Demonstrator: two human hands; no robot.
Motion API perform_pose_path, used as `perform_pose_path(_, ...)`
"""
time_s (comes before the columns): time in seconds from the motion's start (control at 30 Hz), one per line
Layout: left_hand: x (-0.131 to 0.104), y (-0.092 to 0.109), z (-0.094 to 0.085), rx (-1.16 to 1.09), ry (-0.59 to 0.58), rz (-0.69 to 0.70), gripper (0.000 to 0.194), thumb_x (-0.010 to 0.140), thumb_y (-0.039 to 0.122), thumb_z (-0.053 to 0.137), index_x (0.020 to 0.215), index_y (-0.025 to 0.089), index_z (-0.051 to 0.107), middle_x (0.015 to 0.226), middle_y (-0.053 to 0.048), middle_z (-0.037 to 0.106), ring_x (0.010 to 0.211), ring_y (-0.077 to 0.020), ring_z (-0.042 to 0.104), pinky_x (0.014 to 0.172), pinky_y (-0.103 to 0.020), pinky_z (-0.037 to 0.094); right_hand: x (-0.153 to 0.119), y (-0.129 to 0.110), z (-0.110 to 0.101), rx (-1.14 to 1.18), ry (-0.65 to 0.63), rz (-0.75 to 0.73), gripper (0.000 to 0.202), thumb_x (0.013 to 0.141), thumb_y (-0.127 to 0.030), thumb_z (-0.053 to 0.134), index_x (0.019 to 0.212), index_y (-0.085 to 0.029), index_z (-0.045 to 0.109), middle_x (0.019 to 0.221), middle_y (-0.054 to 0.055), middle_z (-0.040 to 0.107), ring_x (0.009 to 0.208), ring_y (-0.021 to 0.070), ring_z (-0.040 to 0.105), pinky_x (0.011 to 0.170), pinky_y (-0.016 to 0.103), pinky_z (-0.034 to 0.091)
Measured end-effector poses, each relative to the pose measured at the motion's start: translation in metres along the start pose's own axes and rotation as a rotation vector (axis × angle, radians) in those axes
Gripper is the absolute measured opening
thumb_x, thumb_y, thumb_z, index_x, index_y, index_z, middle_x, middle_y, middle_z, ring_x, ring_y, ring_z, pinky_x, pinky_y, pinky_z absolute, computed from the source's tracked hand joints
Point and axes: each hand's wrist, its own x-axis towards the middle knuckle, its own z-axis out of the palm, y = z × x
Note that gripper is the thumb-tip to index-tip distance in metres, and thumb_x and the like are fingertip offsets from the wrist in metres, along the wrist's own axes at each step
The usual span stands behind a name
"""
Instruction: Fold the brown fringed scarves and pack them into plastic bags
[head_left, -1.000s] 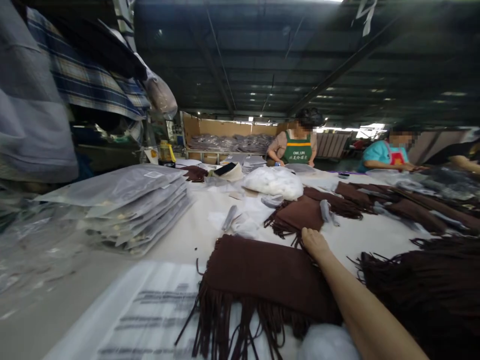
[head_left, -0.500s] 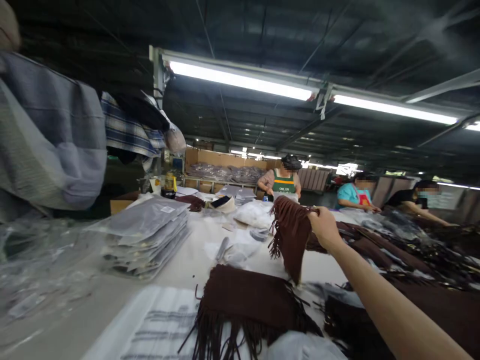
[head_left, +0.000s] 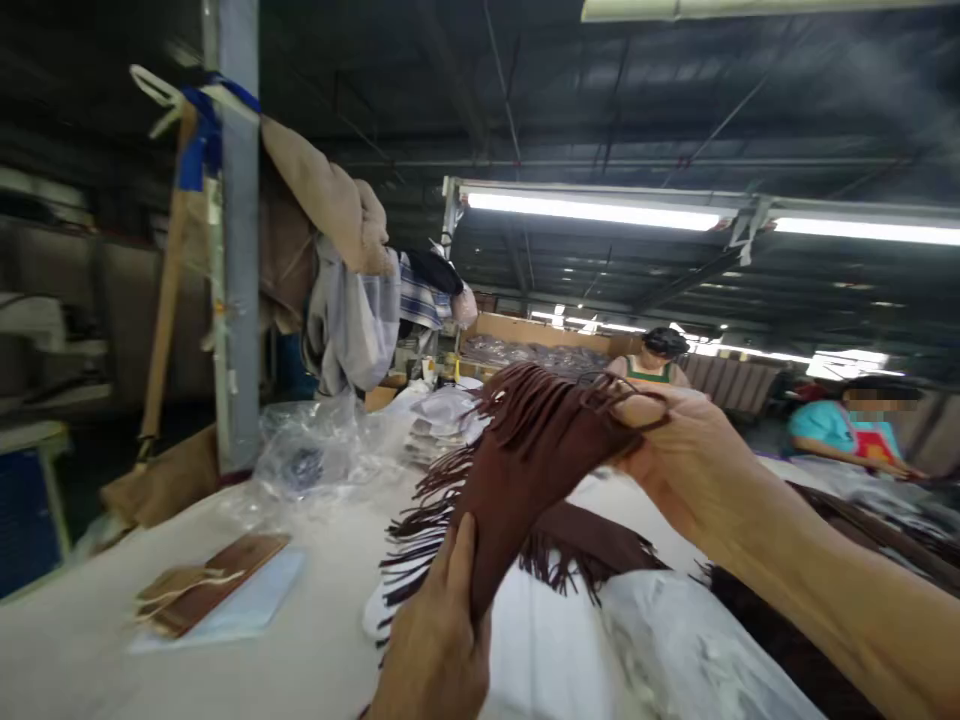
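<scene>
A dark brown fringed cloth (head_left: 517, 465) is held up in front of me, its strands hanging to the left and over the top. My right hand (head_left: 667, 450) grips its upper right end, where loose strands loop over the fingers. Lower down, my left hand (head_left: 442, 625) pinches the bottom part of the cloth, thumb hidden behind it. Behind and below lies another brown fringed piece (head_left: 592, 535) on the white table (head_left: 337, 600). Clear plastic (head_left: 675, 620) sits beneath my right forearm.
At the left, a brown phone-like case (head_left: 225, 580) and a small pouch rest on a pale blue sheet (head_left: 277, 600). Crumpled plastic bags (head_left: 307, 460) lie near a metal post (head_left: 240, 250). Two people (head_left: 652, 365) work across the table, with more brown pieces at right.
The view has swung left. My right hand has brought the fringed cloth closer, and my left hand has come into view, gripping its lower part.
</scene>
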Motion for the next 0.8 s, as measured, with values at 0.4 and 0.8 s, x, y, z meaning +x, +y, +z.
perform_pose_path(0.4, -0.006, -0.018, -0.108, -0.434, -1.017, -0.54, 0.031, 0.05, 0.032, 0.067, 0.076, 0.014, 0.064, 0.065, 0.0, 0.063, 0.06, -0.0162, 0.057, 0.055, -0.025, 0.045, -0.069, 0.08, 0.027, -1.163, -0.976, -0.585, 0.084, 0.056, -0.005, 0.05, 0.137, -0.02, 0.033, 0.146, 0.007, 0.032, 0.138, 0.0231, 0.017, 0.112, 0.051, 0.01)
perform_pose_path(0.8, 0.004, -0.006, -0.104, 0.464, -1.297, 0.176, 0.035, 0.049, 0.021, 0.08, 0.081, 0.019, 0.067, 0.065, 0.004, 0.06, 0.061, -0.0158, 0.054, 0.048, -0.022, 0.034, -0.143, 0.172, -0.024, -0.752, -0.784, 0.509, 0.014, 0.072, -0.03, 0.058, 0.069, -0.017, 0.059, 0.055, -0.007, 0.042, 0.051, 0.0063, 0.035, 0.046, 0.019, 0.027)
